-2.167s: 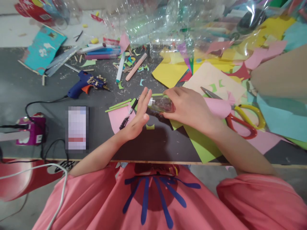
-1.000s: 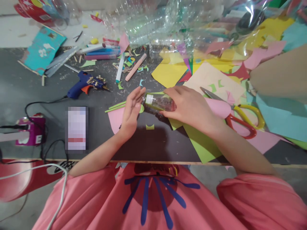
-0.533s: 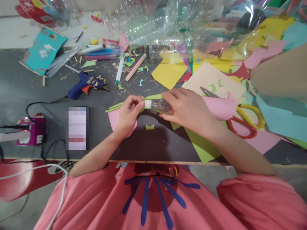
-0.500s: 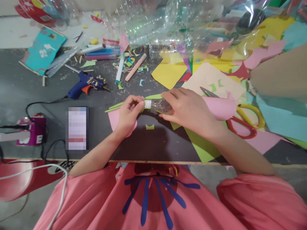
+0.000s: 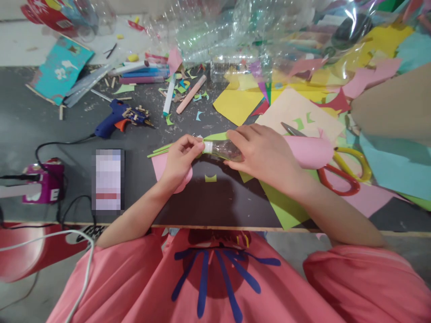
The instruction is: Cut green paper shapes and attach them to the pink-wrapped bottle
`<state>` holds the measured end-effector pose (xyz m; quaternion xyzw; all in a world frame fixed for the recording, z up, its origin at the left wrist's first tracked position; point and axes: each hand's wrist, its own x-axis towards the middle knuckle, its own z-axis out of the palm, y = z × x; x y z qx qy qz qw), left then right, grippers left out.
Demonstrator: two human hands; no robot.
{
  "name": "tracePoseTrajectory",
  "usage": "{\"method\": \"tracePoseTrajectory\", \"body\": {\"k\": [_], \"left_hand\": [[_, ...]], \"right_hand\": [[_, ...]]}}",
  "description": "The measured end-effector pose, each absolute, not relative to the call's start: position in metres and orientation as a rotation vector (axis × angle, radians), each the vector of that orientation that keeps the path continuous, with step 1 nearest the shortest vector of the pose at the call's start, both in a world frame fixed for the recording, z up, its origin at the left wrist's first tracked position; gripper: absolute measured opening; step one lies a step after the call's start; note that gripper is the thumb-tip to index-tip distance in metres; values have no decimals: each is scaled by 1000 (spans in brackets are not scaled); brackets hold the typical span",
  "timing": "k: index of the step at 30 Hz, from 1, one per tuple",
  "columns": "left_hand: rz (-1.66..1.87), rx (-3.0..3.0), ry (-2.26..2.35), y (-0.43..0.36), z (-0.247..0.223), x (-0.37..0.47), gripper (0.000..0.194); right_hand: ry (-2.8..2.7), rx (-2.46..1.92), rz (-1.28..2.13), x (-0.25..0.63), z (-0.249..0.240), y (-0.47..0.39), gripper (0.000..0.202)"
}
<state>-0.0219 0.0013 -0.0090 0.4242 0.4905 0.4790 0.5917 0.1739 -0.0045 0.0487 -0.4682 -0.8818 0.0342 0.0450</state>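
Note:
A small clear plastic bottle [image 5: 220, 149] lies sideways above the table, its white neck end pointing left. My right hand [image 5: 261, 150] wraps round its body, and pink paper [image 5: 308, 151] shows beyond the wrist. At the neck, my left hand [image 5: 182, 157] pinches a green paper strip [image 5: 215, 136] that runs along the bottle's far side. Thin green strips [image 5: 160, 150] stick out left of the left hand. Under that hand lies a pink paper piece [image 5: 159, 165]. The fingertips partly hide what they pinch.
A blue glue gun [image 5: 116, 119] with a cord lies at the left, above a phone [image 5: 108, 180]. Scissors [image 5: 340, 179] rest on paper by my right forearm. Markers [image 5: 144, 72], paper scraps and clear bottles [image 5: 232, 63] fill the back. Green paper [image 5: 283, 206] lies near the front edge.
Almost nothing differs. Both hands keep their hold at the bottle, with only a slight shift of the left fingers at the neck.

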Motion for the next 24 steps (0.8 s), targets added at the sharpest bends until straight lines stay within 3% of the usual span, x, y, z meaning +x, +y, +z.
{"method": "tracePoseTrajectory", "body": {"k": [24], "left_hand": [[995,934,1030,2,-6,-25,17]], "right_hand": [[-2775,-1353,-6,170,49,-11,37]]}}
